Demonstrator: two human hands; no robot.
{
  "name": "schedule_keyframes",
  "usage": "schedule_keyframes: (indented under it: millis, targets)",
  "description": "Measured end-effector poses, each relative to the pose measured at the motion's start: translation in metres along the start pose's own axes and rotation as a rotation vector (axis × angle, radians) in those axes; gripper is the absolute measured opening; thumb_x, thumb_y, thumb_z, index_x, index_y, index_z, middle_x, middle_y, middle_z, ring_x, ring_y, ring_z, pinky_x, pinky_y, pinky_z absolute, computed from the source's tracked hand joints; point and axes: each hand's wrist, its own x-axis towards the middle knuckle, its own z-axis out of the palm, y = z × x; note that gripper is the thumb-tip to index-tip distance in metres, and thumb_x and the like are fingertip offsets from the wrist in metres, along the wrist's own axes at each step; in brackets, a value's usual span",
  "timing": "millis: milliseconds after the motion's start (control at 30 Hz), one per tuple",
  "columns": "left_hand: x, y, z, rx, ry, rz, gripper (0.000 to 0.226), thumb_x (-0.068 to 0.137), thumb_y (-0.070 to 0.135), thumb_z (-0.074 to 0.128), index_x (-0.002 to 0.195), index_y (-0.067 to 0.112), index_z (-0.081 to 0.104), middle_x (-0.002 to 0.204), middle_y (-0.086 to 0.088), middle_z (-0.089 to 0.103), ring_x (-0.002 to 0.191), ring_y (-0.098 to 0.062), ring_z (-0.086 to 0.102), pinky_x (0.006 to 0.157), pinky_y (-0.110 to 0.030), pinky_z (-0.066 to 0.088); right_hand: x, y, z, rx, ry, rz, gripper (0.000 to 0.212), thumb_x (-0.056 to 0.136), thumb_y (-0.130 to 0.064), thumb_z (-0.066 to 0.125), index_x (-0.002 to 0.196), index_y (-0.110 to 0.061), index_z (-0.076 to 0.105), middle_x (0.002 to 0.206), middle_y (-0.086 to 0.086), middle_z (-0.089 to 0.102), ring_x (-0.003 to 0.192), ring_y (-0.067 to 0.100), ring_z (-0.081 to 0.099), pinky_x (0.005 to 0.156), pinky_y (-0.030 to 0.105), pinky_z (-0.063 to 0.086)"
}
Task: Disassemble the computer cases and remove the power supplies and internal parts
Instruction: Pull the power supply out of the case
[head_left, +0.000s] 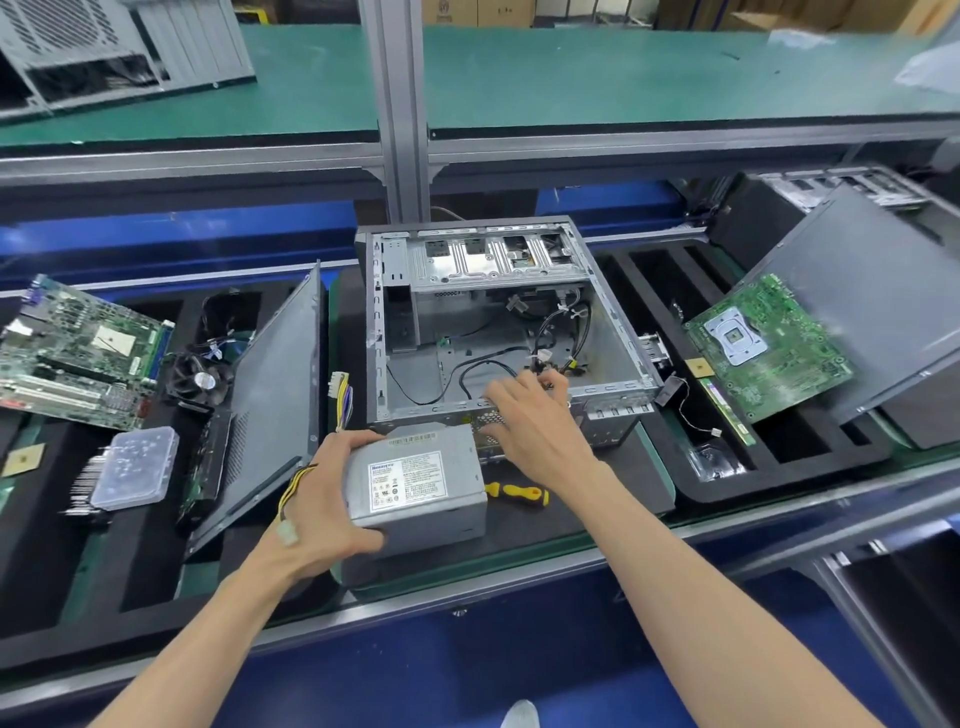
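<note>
An open grey computer case (618, 312) lies on its side at the middle of the bench, with black cables (563, 332) loose inside. A grey power supply (415, 480) with a white label sits in front of the case, outside it. My left hand (324, 499) grips the supply's left end, over its yellow and black wires (293, 488). My right hand (530, 421) reaches over the case's near wall, fingers curled on the cable connectors there.
A yellow-handled screwdriver (519, 494) lies right of the supply. A side panel (270, 395) leans at the left by a fan (200, 382), a motherboard (67, 353) and a plastic box (137, 465). Another motherboard (769, 345) and panel (878, 291) rest at the right.
</note>
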Motion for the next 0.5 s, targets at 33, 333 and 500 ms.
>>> schedule_keyframes:
  millis: [33,333,500]
  targets:
    - [0.000,0.000,0.000,-0.002,0.004,0.000,0.098,0.040,0.017,0.085,0.122,0.048,0.042,0.116,0.020,0.054,0.108,0.002,0.054,0.080,-0.002,0.040,0.001,0.000,0.003,0.016,0.002,-0.001,0.033,0.087,-0.036,0.073,0.109,-0.018,0.057,0.106,-0.003,0.064,0.102,0.022,0.054,0.096,0.041,0.019]
    - [0.007,0.010,0.003,0.043,0.029,-0.004,0.097,0.040,0.024,0.084,0.117,0.058,0.037,0.116,0.020,0.050,0.108,0.005,0.052,0.078,-0.008,0.043,0.023,0.006,0.005,0.062,-0.052,0.028,0.021,0.093,-0.032,0.066,0.103,-0.021,0.051,0.106,-0.008,0.061,0.101,0.020,0.049,0.094,0.041,0.016]
    - [0.014,0.007,0.000,0.102,0.019,-0.046,0.098,0.037,0.025,0.083,0.118,0.056,0.037,0.116,0.022,0.048,0.105,0.009,0.050,0.076,-0.010,0.042,0.041,0.019,0.005,0.085,-0.071,0.013,0.022,0.093,-0.033,0.067,0.103,-0.022,0.049,0.104,-0.006,0.062,0.100,0.022,0.049,0.093,0.041,0.017]
